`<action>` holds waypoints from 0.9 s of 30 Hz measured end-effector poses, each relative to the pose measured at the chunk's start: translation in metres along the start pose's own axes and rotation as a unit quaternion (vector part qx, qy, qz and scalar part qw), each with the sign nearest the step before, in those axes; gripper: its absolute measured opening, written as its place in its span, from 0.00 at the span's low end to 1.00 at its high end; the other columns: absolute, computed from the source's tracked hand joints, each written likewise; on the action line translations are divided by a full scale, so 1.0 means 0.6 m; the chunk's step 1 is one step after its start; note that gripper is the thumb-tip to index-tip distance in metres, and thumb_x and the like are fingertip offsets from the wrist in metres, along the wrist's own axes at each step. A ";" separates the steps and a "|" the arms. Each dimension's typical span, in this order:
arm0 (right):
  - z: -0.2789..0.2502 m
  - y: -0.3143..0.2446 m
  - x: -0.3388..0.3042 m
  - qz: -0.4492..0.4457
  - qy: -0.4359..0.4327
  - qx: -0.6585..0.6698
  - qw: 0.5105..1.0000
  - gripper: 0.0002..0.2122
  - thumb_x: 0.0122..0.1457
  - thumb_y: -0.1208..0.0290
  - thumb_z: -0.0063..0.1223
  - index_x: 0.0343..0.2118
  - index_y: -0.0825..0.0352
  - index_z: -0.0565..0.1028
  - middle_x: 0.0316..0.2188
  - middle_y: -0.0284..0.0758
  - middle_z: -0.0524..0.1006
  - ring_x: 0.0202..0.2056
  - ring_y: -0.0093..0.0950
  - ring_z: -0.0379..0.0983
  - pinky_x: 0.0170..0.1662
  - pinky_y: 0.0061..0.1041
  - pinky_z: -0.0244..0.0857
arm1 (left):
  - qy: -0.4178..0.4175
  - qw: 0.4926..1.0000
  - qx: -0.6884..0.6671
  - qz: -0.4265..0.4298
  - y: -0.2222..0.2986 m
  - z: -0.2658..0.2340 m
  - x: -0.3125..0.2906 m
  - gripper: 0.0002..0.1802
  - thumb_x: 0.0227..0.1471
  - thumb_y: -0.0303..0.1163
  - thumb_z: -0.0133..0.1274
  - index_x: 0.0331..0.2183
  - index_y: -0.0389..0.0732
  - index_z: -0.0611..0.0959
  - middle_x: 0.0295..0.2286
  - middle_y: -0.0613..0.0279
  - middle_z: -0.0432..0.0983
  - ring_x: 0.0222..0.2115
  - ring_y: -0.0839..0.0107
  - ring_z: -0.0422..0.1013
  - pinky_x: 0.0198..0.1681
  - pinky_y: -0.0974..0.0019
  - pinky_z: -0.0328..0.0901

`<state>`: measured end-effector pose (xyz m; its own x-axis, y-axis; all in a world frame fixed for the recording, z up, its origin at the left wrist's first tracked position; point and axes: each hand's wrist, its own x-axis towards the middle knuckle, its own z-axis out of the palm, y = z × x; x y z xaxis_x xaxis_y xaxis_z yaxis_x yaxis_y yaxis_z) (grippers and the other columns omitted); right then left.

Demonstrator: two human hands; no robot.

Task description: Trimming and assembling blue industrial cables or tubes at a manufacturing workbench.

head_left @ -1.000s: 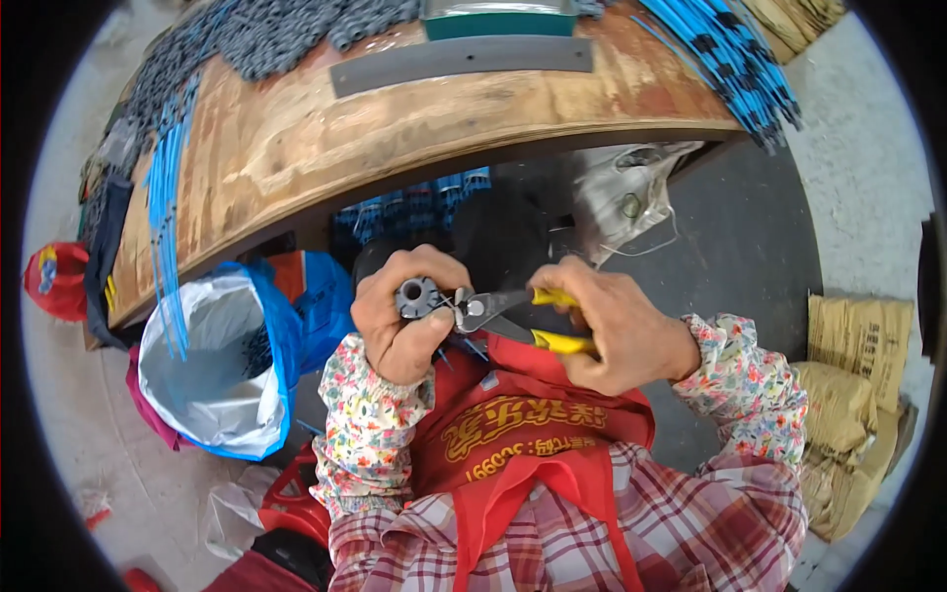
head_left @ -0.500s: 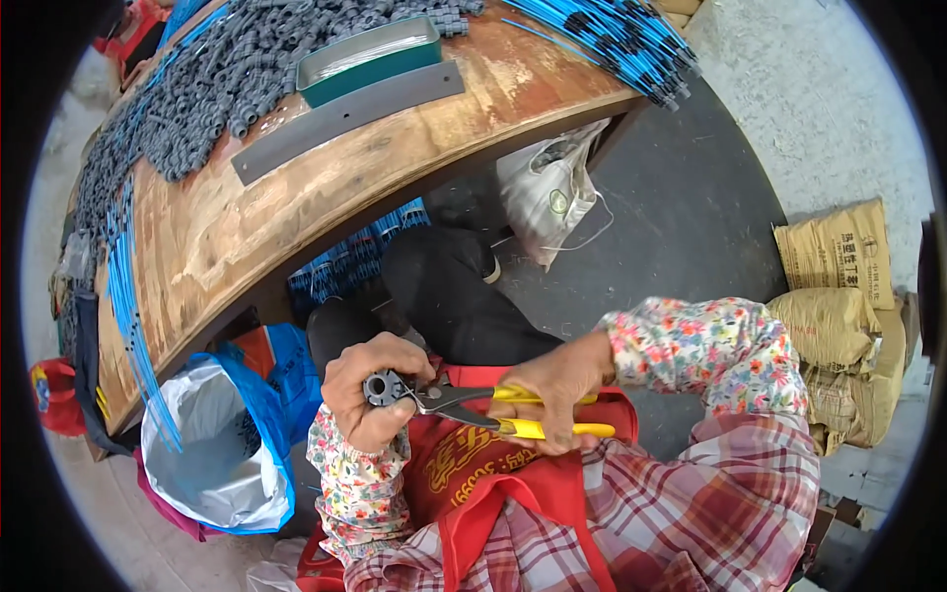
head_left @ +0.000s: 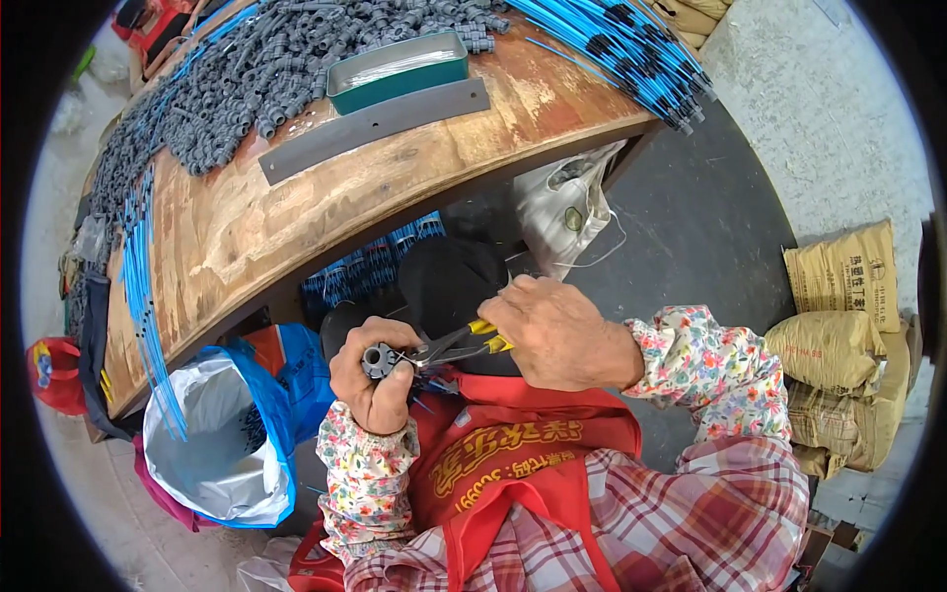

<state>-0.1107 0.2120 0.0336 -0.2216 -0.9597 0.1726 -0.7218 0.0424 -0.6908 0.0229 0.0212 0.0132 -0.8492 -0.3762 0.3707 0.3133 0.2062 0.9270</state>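
Observation:
In my left hand [head_left: 373, 380] is a grey plastic pipe fitting [head_left: 376, 361], its round open end facing up between thumb and fingers. My right hand [head_left: 557, 331] is closed round the yellow handles of a pair of pliers [head_left: 456, 347]. The plier jaws meet the right side of the fitting, at what looks like a thin wire. My right fingers hide most of the handles. Both hands are above my lap, over the red apron [head_left: 533, 434].
A wooden table [head_left: 237, 232] bears a heap of grey fittings [head_left: 247, 79], a green tray [head_left: 397, 74] of thin wires, a flat grey strip [head_left: 375, 128] and bundles of blue rods [head_left: 621, 49]. A lined blue sack [head_left: 222, 444] stands at left; tan sacks [head_left: 838, 355] are stacked at right.
My right hand has swung the plier handles up and away from my lap, and its back now faces up. The left hand keeps the fitting at nearly the same spot.

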 end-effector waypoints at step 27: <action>-0.011 -0.027 0.014 0.152 -0.205 0.217 0.942 0.21 0.43 0.69 0.63 0.36 0.72 0.65 0.17 0.36 0.72 0.22 0.26 0.72 0.23 0.26 0.63 | -0.019 0.999 0.007 0.043 -0.006 -0.012 -0.010 0.13 0.42 0.32 0.52 0.29 0.32 0.75 0.22 0.55 0.74 0.21 0.67 0.72 0.26 0.68 0.65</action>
<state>-0.1050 0.2053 0.0509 -0.0384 -0.9519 -0.3039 -0.3102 0.3005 -0.9020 0.0298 0.0159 0.0081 -0.8354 -0.3216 0.4458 0.3799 0.2483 0.8911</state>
